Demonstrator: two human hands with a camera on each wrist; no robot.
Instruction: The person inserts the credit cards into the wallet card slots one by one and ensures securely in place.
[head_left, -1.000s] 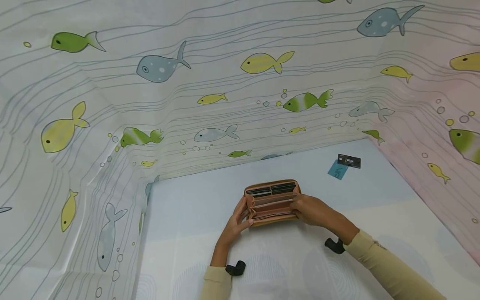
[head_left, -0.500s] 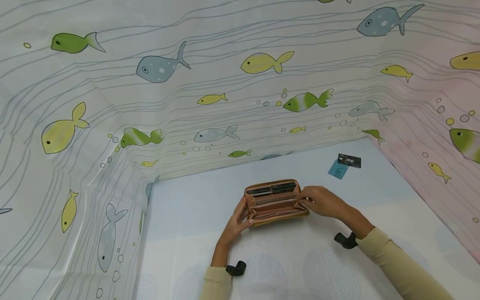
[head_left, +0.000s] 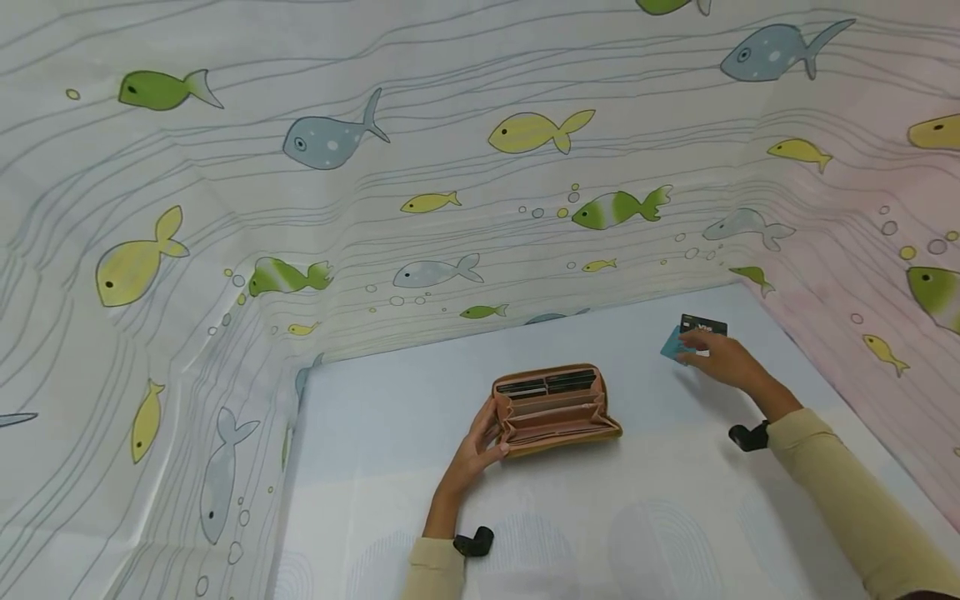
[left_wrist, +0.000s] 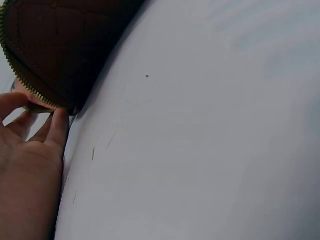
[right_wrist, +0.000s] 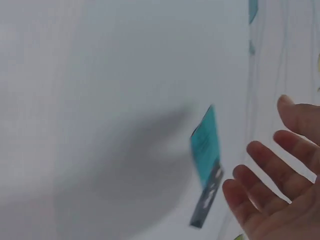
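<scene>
A brown zip-around wallet [head_left: 557, 414] stands spread on the table, with dark cards in its back slots and pinkish inner folds showing. My left hand [head_left: 467, 464] holds its left end; in the left wrist view the fingertips pinch the zippered edge near a corner of the wallet [left_wrist: 70, 45]. Over the two cards at the back right hovers my right hand [head_left: 723, 360], its fingers spread and holding nothing. The blue card [right_wrist: 204, 142] lies partly under the black card [right_wrist: 206, 197]. In the head view the right hand covers part of both.
The pale table [head_left: 375, 417] is bounded at the back and sides by a fish-patterned sheet [head_left: 450, 233]. A black wrist camera [head_left: 474, 543] sits on the left wrist, and another black camera [head_left: 748, 437] on the right.
My right hand has let go of the wallet's right side and moved right and away to above the two cards. The left hand keeps its hold on the wallet.
</scene>
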